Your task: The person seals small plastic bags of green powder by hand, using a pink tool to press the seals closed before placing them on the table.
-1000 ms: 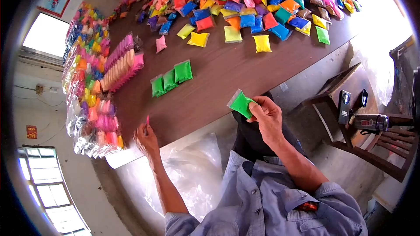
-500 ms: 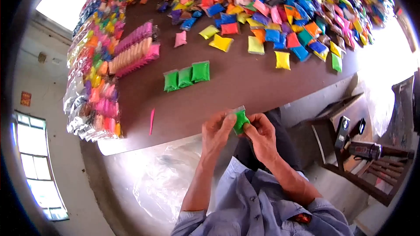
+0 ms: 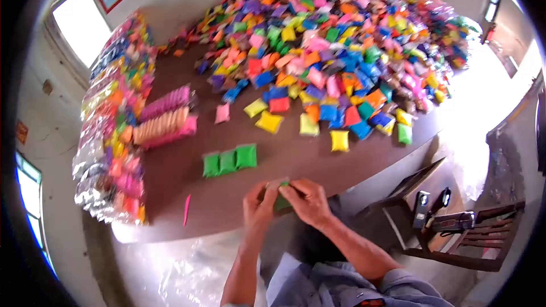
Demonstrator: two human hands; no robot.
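Close together at the table's front edge, my left hand [image 3: 260, 203] and my right hand [image 3: 307, 200] both grip one small green packet [image 3: 282, 202]. Fingers cover much of the packet, and its clear upper edge is pinched between the fingertips. Up and to the left, three green packets [image 3: 228, 161] lie side by side in a row on the brown table [image 3: 170, 185]. A thin pink strip [image 3: 186, 210] lies to the left of my left hand.
A large heap of coloured packets [image 3: 341, 40] covers the table's back. Bagged packets [image 3: 108, 136] line the left edge, beside stacked purple, peach and pink rows [image 3: 162, 127]. At right stands a wooden chair [image 3: 483, 241] by a small table holding devices [image 3: 421, 209].
The view has tilted up, so the table and heap appear lower. My right hand has shifted its fingers up to the packet's top edge, near my left fingertips.
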